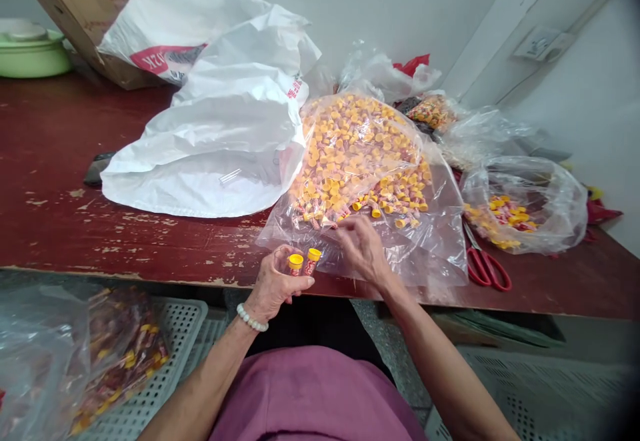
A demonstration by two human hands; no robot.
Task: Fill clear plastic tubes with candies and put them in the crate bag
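My left hand [280, 283] is closed around two small clear tubes with red-and-white printing. Their yellow caps point upward; one is the left tube [295, 265], the other the right tube [312, 262]. At the front edge of a heap of similar yellow-capped tubes [350, 141], my right hand [366, 249] has its fingers bent and close together. Whatever lies between those fingertips is too small to make out. The heap rests in and on a clear plastic bag [425, 247] spread on the table. Beside it, a white sack [215, 127] lies with its mouth toward me, a small clear tube [230, 177] inside.
Red-handled scissors [487, 269] lie right of the heap, before a clear bag [555, 207] of yellow-capped pieces. A green basin [33, 54] and cardboard box [90, 1] stand back left. Below the worn red table [165, 247], a white crate [187, 321] holds bagged tubes.
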